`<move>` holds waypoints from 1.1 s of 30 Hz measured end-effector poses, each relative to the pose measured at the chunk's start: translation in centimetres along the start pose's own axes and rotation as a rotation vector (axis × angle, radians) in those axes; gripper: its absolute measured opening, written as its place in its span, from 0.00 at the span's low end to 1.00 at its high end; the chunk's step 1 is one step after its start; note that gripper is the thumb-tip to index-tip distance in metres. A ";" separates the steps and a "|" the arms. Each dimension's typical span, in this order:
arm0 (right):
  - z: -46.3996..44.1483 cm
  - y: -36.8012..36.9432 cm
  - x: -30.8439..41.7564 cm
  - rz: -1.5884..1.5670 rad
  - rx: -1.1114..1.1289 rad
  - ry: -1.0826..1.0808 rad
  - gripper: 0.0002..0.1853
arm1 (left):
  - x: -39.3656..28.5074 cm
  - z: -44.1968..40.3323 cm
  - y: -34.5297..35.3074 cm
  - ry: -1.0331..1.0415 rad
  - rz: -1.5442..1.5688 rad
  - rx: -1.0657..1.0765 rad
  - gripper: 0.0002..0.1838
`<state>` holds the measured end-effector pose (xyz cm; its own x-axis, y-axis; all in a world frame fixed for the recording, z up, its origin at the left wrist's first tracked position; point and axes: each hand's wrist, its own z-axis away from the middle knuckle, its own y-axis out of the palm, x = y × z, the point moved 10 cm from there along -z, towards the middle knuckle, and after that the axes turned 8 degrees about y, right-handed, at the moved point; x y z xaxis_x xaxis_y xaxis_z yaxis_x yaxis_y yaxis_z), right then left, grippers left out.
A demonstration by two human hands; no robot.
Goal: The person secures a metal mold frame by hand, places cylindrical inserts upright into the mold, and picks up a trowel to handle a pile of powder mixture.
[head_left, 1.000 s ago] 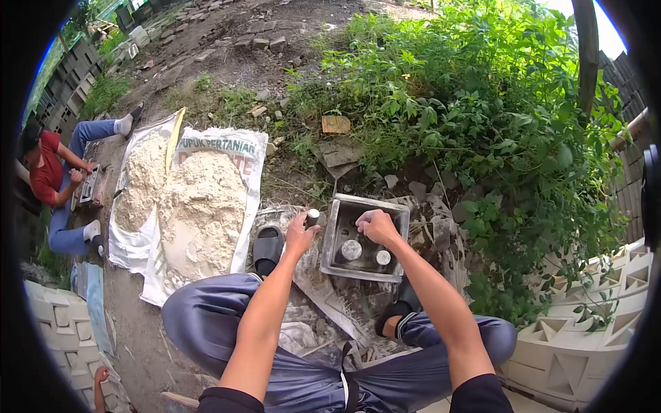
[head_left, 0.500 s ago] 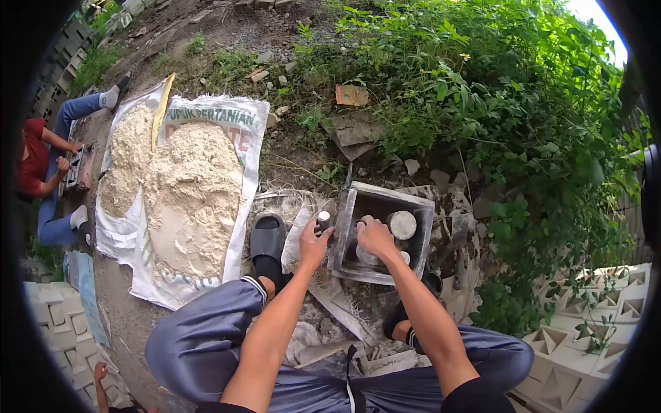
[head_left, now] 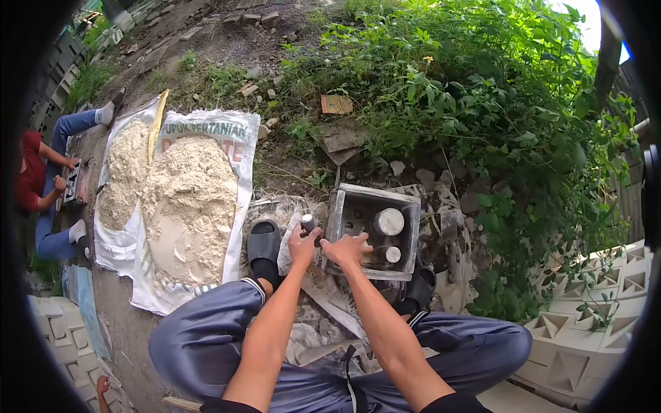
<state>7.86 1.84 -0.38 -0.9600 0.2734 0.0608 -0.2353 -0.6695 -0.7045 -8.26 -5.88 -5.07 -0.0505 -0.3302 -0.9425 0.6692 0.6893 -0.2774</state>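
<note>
Seeing the left hand [head_left: 301, 248] from here with its fingers closed around a dark cylinder [head_left: 308, 224], center frame; the pale end pokes up past the fingertips, just outside the left wall of the square box [head_left: 379, 193]. My right hand [head_left: 346, 250] has loosely spread fingers over the box's lower left side, beside the left hand; can't tell if they touch the rim or the cylinder. Inside the box, right of those fingers and apart from them: wide round piece [head_left: 390, 221], with small round piece [head_left: 393, 255] below it in frame.
</note>
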 end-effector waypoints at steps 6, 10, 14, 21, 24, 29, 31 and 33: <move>0.2 0.1 0.1 -0.049 -0.231 0.037 0.26 | -0.7 -0.4 -1.2 0.149 -0.179 0.050 0.31; 0.5 -0.4 0.2 -0.078 -0.319 -0.107 0.21 | 0.0 -0.9 0.4 0.211 -0.189 0.155 0.30; 0.9 -1.1 -0.4 -0.102 -0.363 -0.130 0.21 | 1.4 -1.0 2.1 0.265 -0.190 0.260 0.25; 1.8 -3.0 -1.4 -0.192 -0.242 -0.111 0.20 | 0.3 -0.8 4.6 0.433 -0.318 0.416 0.24; 1.7 -3.0 -1.6 -0.214 -0.215 -0.147 0.20 | 0.1 -1.8 4.6 0.488 -0.379 0.403 0.24; 1.7 -4.6 -2.1 -0.234 -0.206 -0.162 0.22 | -1.0 -2.6 5.4 0.488 -0.465 0.491 0.25; 1.8 -4.3 -2.4 -0.245 -0.170 -0.157 0.24 | -1.5 -1.7 6.4 0.640 -0.550 0.572 0.25; 1.7 -4.8 -2.4 -0.289 -0.167 -0.185 0.24 | -1.7 -1.6 6.8 0.682 -0.490 0.540 0.26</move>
<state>11.08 3.19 4.05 -0.8725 0.2951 0.3893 -0.4867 -0.4567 -0.7446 -4.85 0.38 -5.69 -0.7130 0.0581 -0.6987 0.6991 0.1345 -0.7023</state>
